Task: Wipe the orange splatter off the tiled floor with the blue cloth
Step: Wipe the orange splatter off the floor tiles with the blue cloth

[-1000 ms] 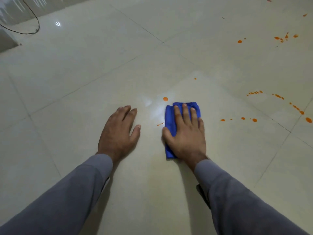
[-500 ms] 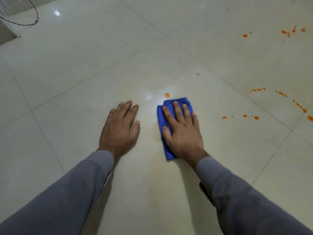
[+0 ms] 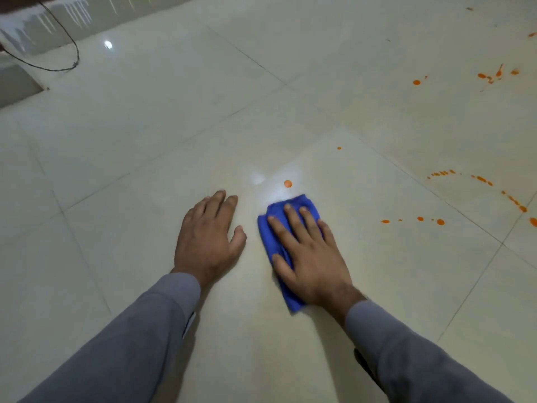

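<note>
Head view, looking down. Blue cloth [image 3: 274, 242] lies folded on the tiled floor [image 3: 145, 175], just right of centre, long side running away from the person. Right hand [image 3: 311, 257] presses flat on top of it, fingers straight and slightly spread, thumb lying along the cloth's left edge; nothing is curled round the fabric. Cloth shows past the fingertips and at the heel of the hand.

Round orange drop [image 3: 287, 184] sits just beyond the cloth's far edge, apart from it. Smaller orange speck [image 3: 338, 148] lies farther out. Row of orange spots [image 3: 420, 220] to the right of the cloth, well apart; an arc of orange streaks [image 3: 481, 179] beyond that; another cluster [image 3: 491, 77] far right.

Left hand [image 3: 207, 242] rests palm down on bare tile just beside the cloth, not touching it, fingers relaxed and together. Grey sleeves [image 3: 130, 344] cover both forearms. Dark cable [image 3: 62, 68] loops on the floor at far left.
</note>
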